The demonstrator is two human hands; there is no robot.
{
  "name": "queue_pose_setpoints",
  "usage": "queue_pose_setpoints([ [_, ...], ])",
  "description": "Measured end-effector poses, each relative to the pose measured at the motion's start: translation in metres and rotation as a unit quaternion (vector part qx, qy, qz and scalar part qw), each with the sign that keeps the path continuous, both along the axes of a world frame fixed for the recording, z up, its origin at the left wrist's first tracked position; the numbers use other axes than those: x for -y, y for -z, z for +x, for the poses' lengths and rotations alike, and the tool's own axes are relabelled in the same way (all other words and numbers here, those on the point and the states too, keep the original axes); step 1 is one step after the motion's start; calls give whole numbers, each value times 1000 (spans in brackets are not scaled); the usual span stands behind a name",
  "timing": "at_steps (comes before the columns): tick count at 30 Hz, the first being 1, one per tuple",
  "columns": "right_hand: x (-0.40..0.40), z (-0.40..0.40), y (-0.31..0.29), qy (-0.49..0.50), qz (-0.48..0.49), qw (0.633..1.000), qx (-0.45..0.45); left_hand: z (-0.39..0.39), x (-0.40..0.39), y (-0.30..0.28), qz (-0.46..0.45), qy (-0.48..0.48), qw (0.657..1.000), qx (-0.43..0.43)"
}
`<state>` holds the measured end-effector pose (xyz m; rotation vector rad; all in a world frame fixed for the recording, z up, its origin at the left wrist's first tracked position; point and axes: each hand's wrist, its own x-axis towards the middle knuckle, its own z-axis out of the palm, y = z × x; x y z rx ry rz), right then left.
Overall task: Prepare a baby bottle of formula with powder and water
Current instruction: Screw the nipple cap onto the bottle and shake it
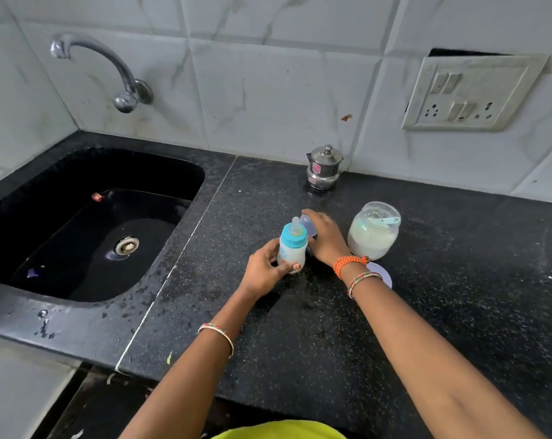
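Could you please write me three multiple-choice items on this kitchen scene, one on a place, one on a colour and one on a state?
1. Where does the steel pot stand?
A. In the sink
B. On the counter by the tiled wall
C. Beside the tap

2. What colour is the baby bottle collar?
A. Turquoise
B. Red
C. Yellow

3. What state is the powder jar in?
A. Lidded
B. Tipped over
C. Open, scoop inside

Answers:
1 B: it stands on the counter, right against the wall.
2 A: the ring under the teat is turquoise; the left hand grips the bottle body.
3 C: its mouth is uncovered and a scoop handle shows inside.
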<state>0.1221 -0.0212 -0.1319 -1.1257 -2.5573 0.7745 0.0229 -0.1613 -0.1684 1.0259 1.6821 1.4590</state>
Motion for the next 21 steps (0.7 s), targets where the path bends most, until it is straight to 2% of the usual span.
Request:
queue_pose_setpoints([
  [6,7,-3,-15,44,60,995,-62,0,-1,4,1,-10,1000,-8],
  [8,17,-3,-33,86,81,978,-173,0,-2,6,3,-15,1000,-12],
  [11,41,-4,-63,108,131,922,-347,-1,-3,8,5,-20,1000,-15],
  [13,56,-4,-69,68,198,916,-341,0,-3,7,9,-25,1000,-12],
  [15,67,-2,-60,21,232,934,-273,2,-2,5,15,-29,999,-15],
  [17,71,0,-44,6,228,948,-224,3,0,2,19,-35,999,-31],
  [21,72,1,-24,2,190,951,-244,4,1,1,22,-44,998,-43],
])
